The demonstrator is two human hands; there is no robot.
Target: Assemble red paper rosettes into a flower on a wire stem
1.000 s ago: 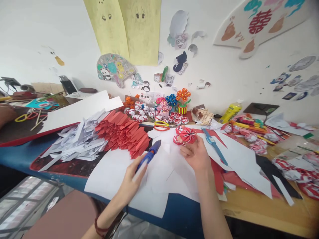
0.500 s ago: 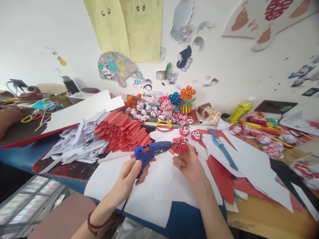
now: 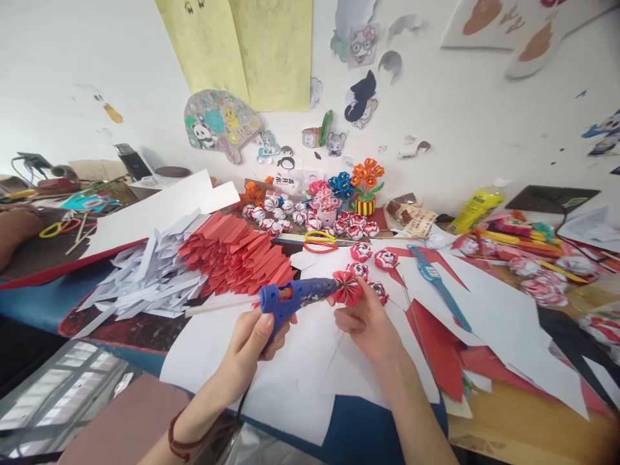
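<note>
My left hand (image 3: 259, 336) is wrapped round the handle of a blue hot glue gun (image 3: 295, 294), its nozzle pointing right. The nozzle tip is at the left edge of a red folded-paper flower (image 3: 347, 289); whether it touches cannot be made out. Fingers and thumb of my right hand (image 3: 368, 316) pinch that flower from its right side, pleated face toward me. Just behind it, several red and white paper flowers (image 3: 386, 258) lie on white paper (image 3: 310, 368). Left of the gun are piles of folded red paper strips (image 3: 237, 255) and white paper strips (image 3: 145, 271).
Yellow and orange scissors (image 3: 320, 241) lie behind the flowers. A blue watch (image 3: 438, 284) rests on paper at right, near red sheets (image 3: 433, 349). Potted craft flowers (image 3: 365, 203) and a yellow bottle (image 3: 477, 206) stand along the wall. At far left is another person's hand (image 3: 19, 232).
The red flower has turned slightly, showing its pleated face more fully, and my right hand has shifted a little. The glue gun stays at the flower. The camera view has moved slightly.
</note>
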